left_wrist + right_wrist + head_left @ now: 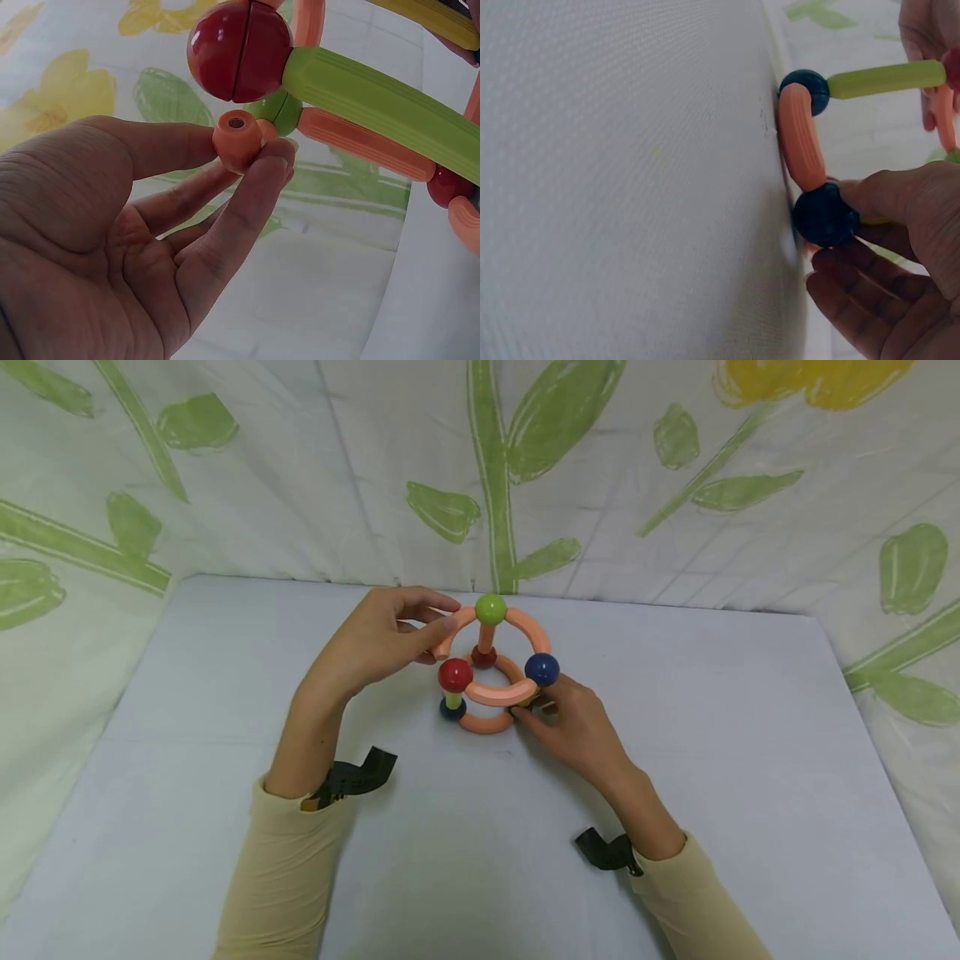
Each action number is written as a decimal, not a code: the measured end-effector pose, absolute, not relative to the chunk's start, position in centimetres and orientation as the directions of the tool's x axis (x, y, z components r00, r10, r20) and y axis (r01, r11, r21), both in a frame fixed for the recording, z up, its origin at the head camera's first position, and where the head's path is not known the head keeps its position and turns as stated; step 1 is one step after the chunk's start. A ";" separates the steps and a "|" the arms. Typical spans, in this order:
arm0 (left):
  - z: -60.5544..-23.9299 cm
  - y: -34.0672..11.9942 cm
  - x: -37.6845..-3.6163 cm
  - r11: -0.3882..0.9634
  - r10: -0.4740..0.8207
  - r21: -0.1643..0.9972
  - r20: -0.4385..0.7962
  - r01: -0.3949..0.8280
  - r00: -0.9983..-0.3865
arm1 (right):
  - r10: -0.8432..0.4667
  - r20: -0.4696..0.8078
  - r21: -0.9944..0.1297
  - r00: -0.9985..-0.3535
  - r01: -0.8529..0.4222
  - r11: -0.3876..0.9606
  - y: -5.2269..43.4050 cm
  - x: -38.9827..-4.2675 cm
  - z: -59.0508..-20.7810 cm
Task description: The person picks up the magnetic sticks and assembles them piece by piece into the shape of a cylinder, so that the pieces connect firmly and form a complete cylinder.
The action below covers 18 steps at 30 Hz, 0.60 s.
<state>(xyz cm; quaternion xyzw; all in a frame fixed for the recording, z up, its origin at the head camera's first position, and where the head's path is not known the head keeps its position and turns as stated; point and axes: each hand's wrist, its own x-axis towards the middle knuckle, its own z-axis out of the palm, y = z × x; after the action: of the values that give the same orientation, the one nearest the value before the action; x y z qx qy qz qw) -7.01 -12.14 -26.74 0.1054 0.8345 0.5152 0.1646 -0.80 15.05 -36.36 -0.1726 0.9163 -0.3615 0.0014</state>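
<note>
A toy frame of balls and rods stands on the table [720, 735]. My left hand [375, 639] pinches a curved orange rod [238, 150] between thumb and fingers. One end of that rod meets the green ball [491, 609]; its other end points toward the upper red ball [455, 675], a small gap apart. Low on the frame's right side, my right hand [581, 731] pinches a dark blue ball [825, 215] with thumb and fingers. Above that hand is the upper blue ball [542, 669]. A light green rod [889, 79] runs upright between the red ball and another dark blue ball [452, 708].
Behind the table hangs a white cloth [285, 485] painted with green leaves and yellow flowers. Black wrist cameras sit at the left cuff [292, 827] and the right cuff [667, 877]. The table's far edge lies just behind the frame.
</note>
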 end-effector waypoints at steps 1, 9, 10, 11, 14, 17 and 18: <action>-26.7 -12.2 -7.0 0.442 0.349 0.897 -0.167 0.005 -0.922 | -0.317 0.121 -0.663 -0.941 -0.315 0.679 15.0 -0.8 -36.4; -26.6 -12.2 -7.0 0.435 0.360 0.900 -0.185 -0.011 -0.914 | -0.320 0.124 -0.664 -0.939 -0.318 0.677 15.0 -0.8 -36.3; -26.5 -12.2 -7.0 0.434 0.361 0.901 -0.188 -0.014 -0.914 | -0.321 0.125 -0.663 -0.939 -0.319 0.677 15.0 -0.8 -36.3; -26.5 -12.2 -7.0 0.432 0.361 0.902 -0.190 -0.017 -0.913 | -0.321 0.124 -0.662 -0.939 -0.319 0.678 15.0 -0.8 -36.3; -26.5 -12.2 -6.9 0.421 0.363 0.907 -0.196 -0.027 -0.911 | -0.322 0.123 -0.661 -0.939 -0.320 0.679 15.0 -0.8 -36.3; -26.5 -12.2 -6.9 0.413 0.366 0.910 -0.197 -0.031 -0.910 | -0.321 0.121 -0.661 -0.939 -0.318 0.680 15.0 -0.8 -36.3; -26.5 -12.2 -6.9 0.412 0.368 0.911 -0.197 -0.030 -0.909 | -0.321 0.121 -0.661 -0.939 -0.318 0.680 15.0 -0.7 -36.2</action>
<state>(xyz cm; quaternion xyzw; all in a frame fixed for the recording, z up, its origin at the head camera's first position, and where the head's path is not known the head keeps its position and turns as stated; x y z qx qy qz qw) -6.88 -12.21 -26.47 0.1030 0.8193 0.5322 0.1869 -0.75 14.98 -36.24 -0.1743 0.9164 -0.3602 0.0025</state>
